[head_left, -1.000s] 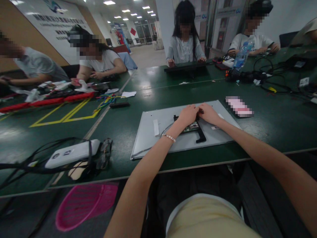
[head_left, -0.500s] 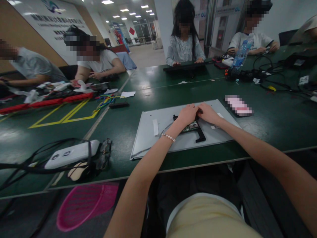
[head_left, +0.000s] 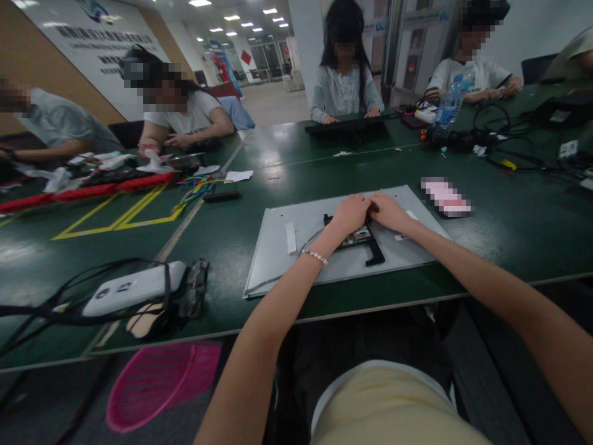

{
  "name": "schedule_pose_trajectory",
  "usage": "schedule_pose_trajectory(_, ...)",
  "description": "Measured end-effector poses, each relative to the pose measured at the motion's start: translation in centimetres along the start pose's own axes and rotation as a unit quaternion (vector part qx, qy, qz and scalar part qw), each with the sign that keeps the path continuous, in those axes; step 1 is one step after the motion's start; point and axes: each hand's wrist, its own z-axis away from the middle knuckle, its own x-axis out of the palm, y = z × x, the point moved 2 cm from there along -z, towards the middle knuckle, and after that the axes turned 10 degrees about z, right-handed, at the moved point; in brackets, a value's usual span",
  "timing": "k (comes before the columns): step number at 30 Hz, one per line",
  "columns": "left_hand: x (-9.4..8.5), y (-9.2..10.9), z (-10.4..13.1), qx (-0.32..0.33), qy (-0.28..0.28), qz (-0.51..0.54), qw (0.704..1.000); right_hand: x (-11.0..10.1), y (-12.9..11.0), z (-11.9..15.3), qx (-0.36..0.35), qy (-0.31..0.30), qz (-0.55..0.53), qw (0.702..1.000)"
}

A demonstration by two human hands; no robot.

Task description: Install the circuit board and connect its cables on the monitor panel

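A flat grey-white panel (head_left: 273, 259), like the back of a display, lies on the table before me. On it sits a black plastic bracket (head_left: 375, 252) with a green circuit board (head_left: 359, 236) inside its frame. My left hand (head_left: 353, 213) is bent over the far edge of the bracket, fingers closed and pointing down. Against its fingertips, my right hand (head_left: 386, 210) is pinched at the bracket's far corner. Whatever the fingertips hold is hidden between the hands. A thin cable (head_left: 311, 238) runs from the board, under my left wrist, toward the panel's near left corner.
Right of the panel lies a pink phone (head_left: 445, 198). At left are a white power bank-like device (head_left: 136, 287), a computer mouse (head_left: 147, 319), glasses (head_left: 197, 287) and black cables. A pink basket (head_left: 162, 383) stands below the table edge. Several people sit around the table.
My hands, the panel and the bracket stay in place. A co-worker's hand at the far left has shifted slightly.
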Motion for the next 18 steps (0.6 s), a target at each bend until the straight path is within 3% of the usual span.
schedule_pose_trajectory(13, -1.9, 1.6, 0.2, 0.045, 0.044, -0.029, 0.998, 0.0, -0.2, 0.2, 0.025, -0.003, 0.012, 1.000)
schedule_pose_trajectory(18, -1.8, 1.7, 0.2, 0.024, -0.010, 0.006, 1.000, -0.1, -0.1, 0.3, 0.016, 0.002, 0.007, 1.000)
